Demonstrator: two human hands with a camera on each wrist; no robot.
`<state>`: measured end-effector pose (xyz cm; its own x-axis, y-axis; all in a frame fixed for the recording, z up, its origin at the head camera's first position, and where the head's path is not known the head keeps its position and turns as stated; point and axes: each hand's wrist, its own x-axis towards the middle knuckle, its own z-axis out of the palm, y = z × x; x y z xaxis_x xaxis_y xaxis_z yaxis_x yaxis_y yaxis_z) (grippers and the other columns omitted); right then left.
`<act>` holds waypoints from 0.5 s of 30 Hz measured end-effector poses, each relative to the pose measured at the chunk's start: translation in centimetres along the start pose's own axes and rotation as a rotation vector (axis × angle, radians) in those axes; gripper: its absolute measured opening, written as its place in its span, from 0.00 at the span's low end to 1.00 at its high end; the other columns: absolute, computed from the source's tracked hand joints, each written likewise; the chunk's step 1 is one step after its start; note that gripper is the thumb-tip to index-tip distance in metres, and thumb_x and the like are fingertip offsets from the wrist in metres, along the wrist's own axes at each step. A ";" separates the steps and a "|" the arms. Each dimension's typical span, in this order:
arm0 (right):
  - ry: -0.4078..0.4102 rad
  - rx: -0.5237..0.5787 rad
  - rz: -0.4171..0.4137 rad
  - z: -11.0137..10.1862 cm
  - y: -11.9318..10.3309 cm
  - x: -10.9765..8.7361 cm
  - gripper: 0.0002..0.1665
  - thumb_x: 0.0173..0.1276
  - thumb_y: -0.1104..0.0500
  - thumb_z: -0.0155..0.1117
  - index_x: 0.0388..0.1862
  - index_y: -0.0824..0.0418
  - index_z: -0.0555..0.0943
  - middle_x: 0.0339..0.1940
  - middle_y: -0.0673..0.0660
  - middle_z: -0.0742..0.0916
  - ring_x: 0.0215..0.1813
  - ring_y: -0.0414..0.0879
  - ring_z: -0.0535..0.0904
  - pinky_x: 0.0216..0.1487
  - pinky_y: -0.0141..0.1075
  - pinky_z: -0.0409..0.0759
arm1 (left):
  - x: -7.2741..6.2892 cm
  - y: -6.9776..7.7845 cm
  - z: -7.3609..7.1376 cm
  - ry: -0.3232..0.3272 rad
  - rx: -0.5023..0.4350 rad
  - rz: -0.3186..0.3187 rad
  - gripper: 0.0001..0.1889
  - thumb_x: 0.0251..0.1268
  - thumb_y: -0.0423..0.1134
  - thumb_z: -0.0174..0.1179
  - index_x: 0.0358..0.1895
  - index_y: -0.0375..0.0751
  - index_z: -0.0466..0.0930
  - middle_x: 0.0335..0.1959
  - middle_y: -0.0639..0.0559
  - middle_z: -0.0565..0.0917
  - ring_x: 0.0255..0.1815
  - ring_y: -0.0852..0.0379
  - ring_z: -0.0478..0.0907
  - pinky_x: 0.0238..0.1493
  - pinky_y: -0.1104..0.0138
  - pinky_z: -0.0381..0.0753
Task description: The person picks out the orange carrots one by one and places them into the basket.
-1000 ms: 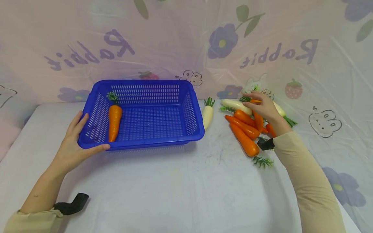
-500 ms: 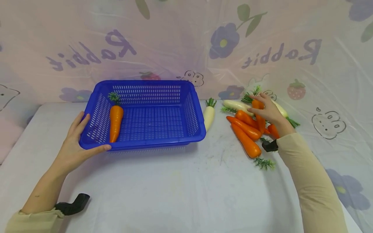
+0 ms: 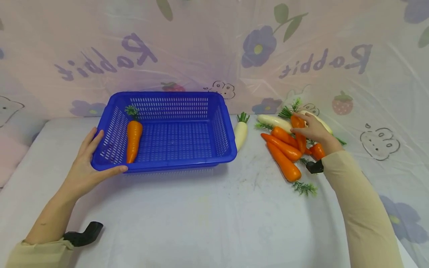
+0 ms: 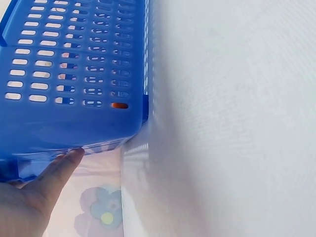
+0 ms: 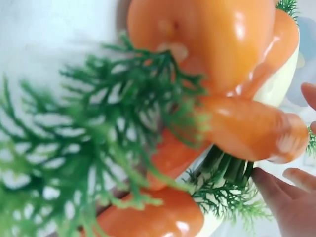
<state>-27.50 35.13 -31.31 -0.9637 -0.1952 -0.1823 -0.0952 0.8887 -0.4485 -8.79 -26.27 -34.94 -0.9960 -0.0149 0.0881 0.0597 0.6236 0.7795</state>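
Note:
A blue plastic basket (image 3: 171, 163) holds one orange carrot (image 3: 134, 137) with a green top at its left end. My left hand (image 3: 78, 175) rests at the basket's front left corner, thumb straight along the front rim and fingers spread on the left side. My right hand (image 3: 316, 130) is over the pile at the right. Its thumb and fingers stand apart around the upper end of a carrot (image 3: 300, 139) lying on top. In the right wrist view the fingers (image 5: 291, 195) flank that carrot's end. Several other carrots (image 3: 284, 163) lie below.
One white radish (image 3: 240, 134) lies right beside the basket. Another white radish (image 3: 273, 121) lies at the back of the pile, and a third, partly hidden, is behind my right hand. A patterned plastic sheet (image 3: 187, 44) hangs behind the white tabletop (image 3: 201, 219).
My right hand has shifted slightly right and toward me, showing more of the top carrot's upper end. That carrot stays in the pile. My left hand and the basket keep their place.

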 end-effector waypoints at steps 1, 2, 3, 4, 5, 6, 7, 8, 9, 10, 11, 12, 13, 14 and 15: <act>0.001 -0.003 -0.005 0.0 0.0 0.1 0.43 0.70 0.53 0.59 0.77 0.63 0.52 0.75 0.76 0.45 0.72 0.77 0.45 0.66 0.71 0.53 | 0.0 0.0 -0.1 0.003 0.000 0.001 0.58 0.53 0.46 0.71 0.78 0.56 0.34 0.79 0.55 0.28 0.77 0.34 0.27 0.65 0.27 0.32; -0.002 -0.004 -0.009 -0.1 0.0 0.3 0.43 0.70 0.53 0.59 0.77 0.63 0.52 0.75 0.76 0.45 0.72 0.77 0.45 0.66 0.70 0.53 | 0.0 0.0 -0.2 0.005 0.000 0.002 0.58 0.53 0.46 0.71 0.78 0.56 0.34 0.79 0.56 0.28 0.77 0.34 0.27 0.65 0.28 0.32; -0.005 0.000 -0.013 -0.1 0.0 0.4 0.43 0.70 0.53 0.59 0.77 0.63 0.52 0.75 0.76 0.46 0.72 0.77 0.46 0.67 0.70 0.54 | 0.0 0.0 -0.2 0.007 0.001 0.003 0.58 0.53 0.46 0.71 0.78 0.56 0.34 0.79 0.55 0.28 0.77 0.34 0.27 0.65 0.28 0.32; -0.007 0.000 -0.016 -0.1 0.0 0.5 0.43 0.70 0.54 0.59 0.77 0.63 0.52 0.75 0.76 0.47 0.72 0.76 0.47 0.67 0.70 0.55 | 0.0 0.0 -0.2 0.007 -0.002 0.004 0.58 0.53 0.46 0.71 0.78 0.56 0.34 0.79 0.55 0.28 0.77 0.34 0.27 0.65 0.28 0.32; -0.009 0.005 -0.019 0.0 0.0 0.6 0.42 0.70 0.55 0.59 0.76 0.64 0.52 0.76 0.75 0.48 0.72 0.76 0.48 0.67 0.69 0.55 | 0.1 0.0 -0.3 0.006 -0.005 0.005 0.58 0.53 0.46 0.70 0.78 0.55 0.34 0.79 0.55 0.28 0.77 0.34 0.27 0.65 0.28 0.32; -0.012 0.009 -0.025 0.0 0.0 0.7 0.42 0.70 0.55 0.59 0.76 0.65 0.52 0.76 0.75 0.49 0.72 0.76 0.49 0.66 0.69 0.56 | 0.1 0.0 -0.3 0.007 -0.006 0.006 0.58 0.53 0.45 0.71 0.78 0.55 0.34 0.79 0.54 0.28 0.77 0.34 0.27 0.65 0.28 0.32; -0.015 0.014 -0.028 0.0 0.0 0.7 0.42 0.70 0.56 0.59 0.76 0.65 0.52 0.76 0.74 0.49 0.72 0.76 0.48 0.67 0.69 0.55 | 0.0 0.0 -0.3 0.009 -0.004 0.007 0.58 0.53 0.45 0.71 0.78 0.55 0.34 0.79 0.54 0.28 0.77 0.33 0.27 0.65 0.27 0.32; -0.018 0.016 -0.033 0.1 0.0 0.8 0.42 0.70 0.56 0.59 0.76 0.65 0.52 0.76 0.74 0.50 0.72 0.75 0.48 0.67 0.69 0.55 | 0.0 0.0 -0.3 0.012 -0.001 0.008 0.58 0.53 0.46 0.71 0.78 0.55 0.34 0.79 0.54 0.28 0.77 0.33 0.27 0.64 0.27 0.32; -0.017 0.013 -0.040 0.1 0.0 0.8 0.42 0.70 0.56 0.59 0.76 0.66 0.52 0.76 0.74 0.51 0.72 0.75 0.50 0.67 0.68 0.56 | 0.0 0.0 -0.3 0.015 0.002 0.009 0.58 0.53 0.46 0.71 0.78 0.55 0.34 0.79 0.54 0.28 0.77 0.33 0.28 0.64 0.27 0.33; -0.019 0.008 -0.041 0.2 0.1 0.7 0.42 0.70 0.57 0.59 0.76 0.66 0.52 0.75 0.74 0.52 0.72 0.75 0.50 0.67 0.68 0.56 | 0.0 0.0 -0.3 0.018 0.003 0.011 0.58 0.53 0.45 0.71 0.78 0.55 0.34 0.79 0.54 0.28 0.77 0.33 0.28 0.64 0.27 0.33; -0.019 0.008 -0.038 0.2 0.2 0.7 0.42 0.69 0.58 0.59 0.76 0.66 0.53 0.75 0.75 0.53 0.71 0.75 0.51 0.67 0.68 0.57 | 0.0 -0.1 -0.3 0.019 0.005 0.011 0.58 0.52 0.46 0.71 0.78 0.55 0.34 0.79 0.54 0.29 0.77 0.33 0.28 0.64 0.27 0.33; -0.018 0.002 -0.037 0.2 0.2 0.6 0.42 0.69 0.58 0.59 0.76 0.67 0.53 0.74 0.75 0.54 0.71 0.75 0.53 0.66 0.67 0.58 | 0.0 -0.1 -0.2 0.019 0.005 0.013 0.58 0.52 0.46 0.71 0.78 0.55 0.34 0.79 0.53 0.29 0.77 0.32 0.28 0.64 0.27 0.33; -0.016 -0.009 -0.033 0.2 0.2 0.5 0.41 0.69 0.59 0.60 0.75 0.67 0.53 0.74 0.76 0.55 0.70 0.75 0.54 0.66 0.67 0.59 | 0.0 -0.1 -0.2 0.016 0.003 0.013 0.58 0.52 0.46 0.71 0.78 0.55 0.34 0.79 0.53 0.29 0.77 0.33 0.28 0.65 0.27 0.33; -0.011 -0.017 -0.029 0.2 0.3 0.4 0.41 0.69 0.59 0.60 0.75 0.67 0.54 0.73 0.76 0.56 0.69 0.75 0.55 0.65 0.66 0.61 | 0.0 -0.2 -0.1 0.013 -0.002 0.013 0.58 0.52 0.45 0.71 0.78 0.55 0.34 0.79 0.53 0.29 0.77 0.33 0.28 0.65 0.27 0.33; -0.007 -0.018 -0.025 0.2 0.3 0.3 0.41 0.68 0.60 0.60 0.75 0.67 0.54 0.73 0.76 0.56 0.68 0.75 0.57 0.64 0.66 0.63 | 0.0 -0.2 -0.1 0.012 -0.004 0.013 0.58 0.52 0.45 0.71 0.78 0.55 0.35 0.79 0.54 0.29 0.77 0.33 0.28 0.65 0.27 0.33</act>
<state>-27.81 35.24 -31.64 -0.9592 -0.2205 -0.1768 -0.1242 0.8907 -0.4374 -8.84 -26.44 -35.05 -0.9943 -0.0161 0.1058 0.0730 0.6203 0.7809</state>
